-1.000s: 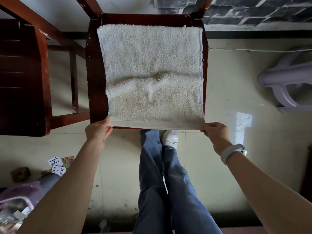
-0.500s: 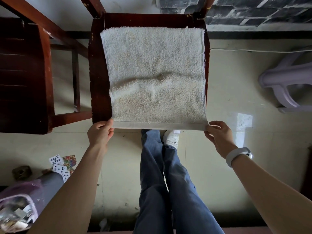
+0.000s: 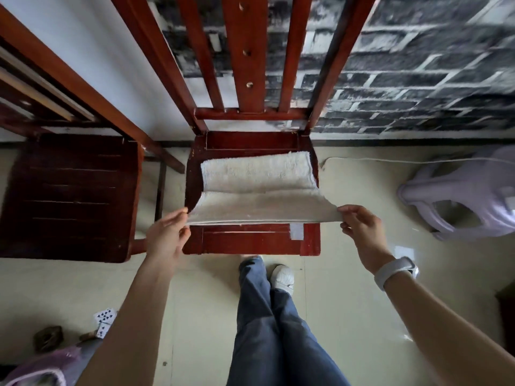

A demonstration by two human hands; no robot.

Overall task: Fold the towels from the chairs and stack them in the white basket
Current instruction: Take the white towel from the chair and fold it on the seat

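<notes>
- Legs [image 3: 267, 324] in blue jeans are standing on the pale floor [image 3: 334, 302], with one white shoe [image 3: 282, 278] showing just before the chair.
- Playing cards [image 3: 104, 320] are lying on the floor at the lower left, beside a purple item [image 3: 41, 369] too blurred to identify.
- The left hand [image 3: 167, 238] is pinching the near left corner of the towel [image 3: 259, 190] between thumb and fingers.
- The right hand [image 3: 365, 235] is pinching the near right corner in the same manner; a white band [image 3: 394, 271] is sitting on that wrist.
- The near edge of the towel is hanging stretched between the two hands, raised above the seat of the chair [image 3: 250, 240].
- The far part of the towel is lying on the seat, with a fold line running across the middle.
- The front strip of the seat is showing bare below the raised edge, with a white patch [image 3: 296, 231] near its right corner.
- A second, darker chair [image 3: 69, 196] is standing just to the left.
- A lilac plastic stool [image 3: 459, 201] is lying on the floor well to the right.
- The chair's back slats are rising before a wall [image 3: 418, 65] with a dark brick pattern.
</notes>
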